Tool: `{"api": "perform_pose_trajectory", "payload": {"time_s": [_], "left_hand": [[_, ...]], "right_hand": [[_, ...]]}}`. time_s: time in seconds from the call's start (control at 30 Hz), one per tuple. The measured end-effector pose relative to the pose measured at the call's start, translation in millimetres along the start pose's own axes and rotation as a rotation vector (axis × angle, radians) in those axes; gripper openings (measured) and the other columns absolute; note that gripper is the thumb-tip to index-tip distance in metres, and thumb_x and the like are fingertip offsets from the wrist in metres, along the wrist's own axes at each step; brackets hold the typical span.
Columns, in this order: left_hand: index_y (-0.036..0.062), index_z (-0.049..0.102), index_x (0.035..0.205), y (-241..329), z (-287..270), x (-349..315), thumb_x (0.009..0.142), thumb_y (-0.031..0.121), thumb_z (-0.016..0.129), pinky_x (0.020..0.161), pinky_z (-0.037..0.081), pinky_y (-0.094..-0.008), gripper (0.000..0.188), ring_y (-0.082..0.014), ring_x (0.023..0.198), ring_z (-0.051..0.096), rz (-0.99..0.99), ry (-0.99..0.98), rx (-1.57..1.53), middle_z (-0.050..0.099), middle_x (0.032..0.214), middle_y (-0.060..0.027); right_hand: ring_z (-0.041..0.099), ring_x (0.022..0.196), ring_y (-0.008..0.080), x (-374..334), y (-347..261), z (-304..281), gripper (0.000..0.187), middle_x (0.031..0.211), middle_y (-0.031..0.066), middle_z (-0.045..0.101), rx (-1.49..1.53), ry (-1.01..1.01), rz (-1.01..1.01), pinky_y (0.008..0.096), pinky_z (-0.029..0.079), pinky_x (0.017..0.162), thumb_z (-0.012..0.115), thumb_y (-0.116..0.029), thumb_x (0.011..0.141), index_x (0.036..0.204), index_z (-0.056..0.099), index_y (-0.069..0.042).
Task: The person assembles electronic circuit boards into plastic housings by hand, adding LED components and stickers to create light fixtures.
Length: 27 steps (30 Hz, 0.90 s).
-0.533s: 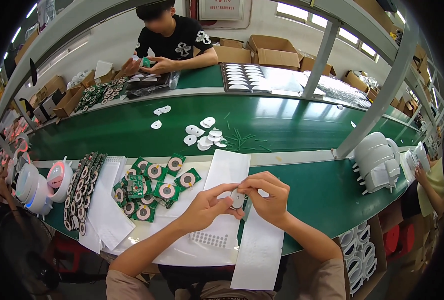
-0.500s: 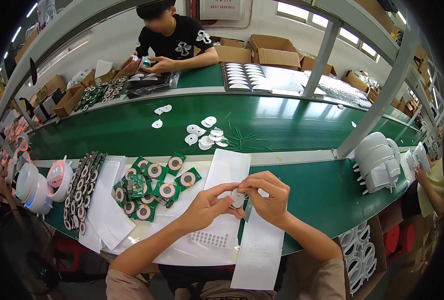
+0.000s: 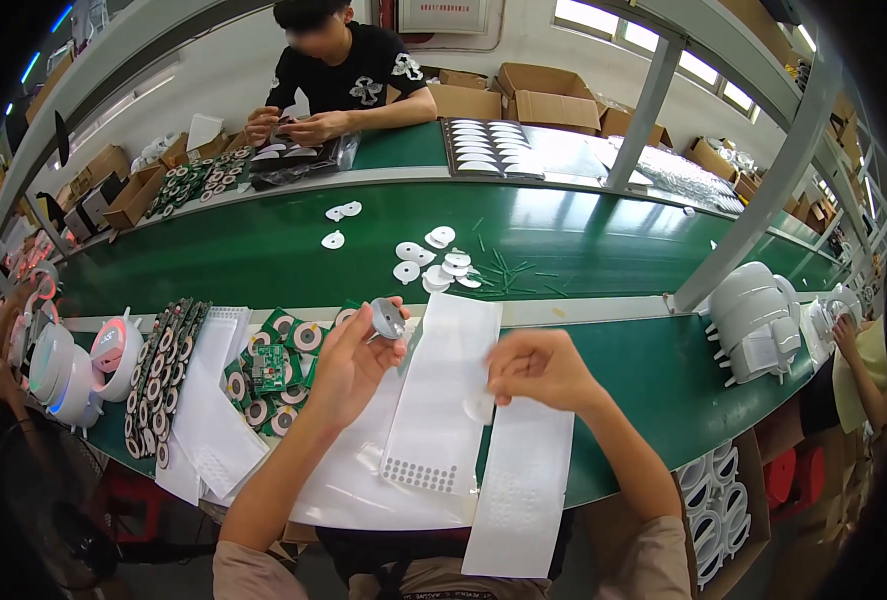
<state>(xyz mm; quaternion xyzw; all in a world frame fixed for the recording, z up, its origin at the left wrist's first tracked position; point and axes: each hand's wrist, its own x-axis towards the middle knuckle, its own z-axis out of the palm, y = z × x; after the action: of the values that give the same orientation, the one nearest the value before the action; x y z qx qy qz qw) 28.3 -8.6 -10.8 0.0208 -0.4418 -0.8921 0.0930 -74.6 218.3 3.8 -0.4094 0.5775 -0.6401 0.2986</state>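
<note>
Raised over the near edge of the circuit boards, my left hand (image 3: 349, 360) grips a grey round disc (image 3: 388, 319) by its rim, its flat face turned up. My right hand (image 3: 544, 372) is closed in a pinch above the white sheets, apart from the left. From its fingertips hangs a thin, pale round film (image 3: 479, 406), partly see-through and hard to make out. Below lie a white sheet (image 3: 447, 370) with rows of small grey dots at its near end and a second white sheet (image 3: 519, 490) overhanging the table's front edge.
Green circuit boards with copper coils (image 3: 270, 369) lie left, beside rows of coil parts (image 3: 159, 385). White discs (image 3: 409, 252) and thin green strips (image 3: 509, 272) rest on the green belt (image 3: 264, 265). White housings (image 3: 754, 325) stand right. A co-worker (image 3: 349, 85) sits opposite.
My hands have parted: the left went left and up with the grey disc, the right drew away with the pale film. The discs and strips on the belt have shifted right.
</note>
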Motion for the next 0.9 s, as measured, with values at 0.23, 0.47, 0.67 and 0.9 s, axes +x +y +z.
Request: {"api": "perform_pose_trajectory", "payload": {"time_s": [0.23,0.47,0.67,0.9], "left_hand": [[-0.0039,0.048,0.116,-2.1,9.5,-0.7,0.096,0.028,0.038,0.064,0.042,-0.0250,0.039,-0.0137,0.072,0.052,-0.026,-0.089,-0.006,0.056,0.103,-0.0101],[-0.0040,0.043,0.124,-10.2,12.1,-5.1,0.095,0.029,0.039,0.069,0.042,-0.0282,0.044,-0.0167,0.077,0.052,-0.095,-0.220,-0.165,0.055,0.110,-0.0119],[-0.0042,0.039,0.127,-6.5,13.8,-5.1,0.095,0.029,0.038,0.070,0.042,-0.0282,0.046,-0.0165,0.079,0.052,-0.053,-0.261,-0.070,0.053,0.113,-0.0122],[-0.0009,0.043,0.127,3.6,16.2,-6.0,0.093,0.019,0.044,0.077,0.044,-0.0283,0.039,-0.0157,0.087,0.054,-0.056,-0.255,0.234,0.052,0.107,-0.0117]], "right_hand": [[0.039,0.124,0.0249,9.5,22.2,-39.8,0.052,0.132,0.0165,0.041,-0.779,0.517,-0.161,0.0371,0.036,0.098,0.063,0.001,0.077,0.125,0.046,-0.003],[0.033,0.129,0.0249,10.3,30.7,-8.2,0.061,0.137,0.0142,0.035,0.012,0.128,-0.039,0.0376,0.030,0.103,0.057,-0.008,0.085,0.138,0.027,-0.004],[0.062,0.090,0.0167,4.8,22.2,18.1,0.031,0.102,0.0150,0.061,0.164,0.053,0.228,0.0260,0.051,0.078,0.059,-0.004,0.085,0.112,0.050,0.008],[0.066,0.075,0.0146,3.2,24.8,22.7,0.025,0.086,0.0137,0.066,0.005,0.325,0.081,0.0218,0.054,0.066,0.065,-0.004,0.080,0.099,0.057,0.011]]}}
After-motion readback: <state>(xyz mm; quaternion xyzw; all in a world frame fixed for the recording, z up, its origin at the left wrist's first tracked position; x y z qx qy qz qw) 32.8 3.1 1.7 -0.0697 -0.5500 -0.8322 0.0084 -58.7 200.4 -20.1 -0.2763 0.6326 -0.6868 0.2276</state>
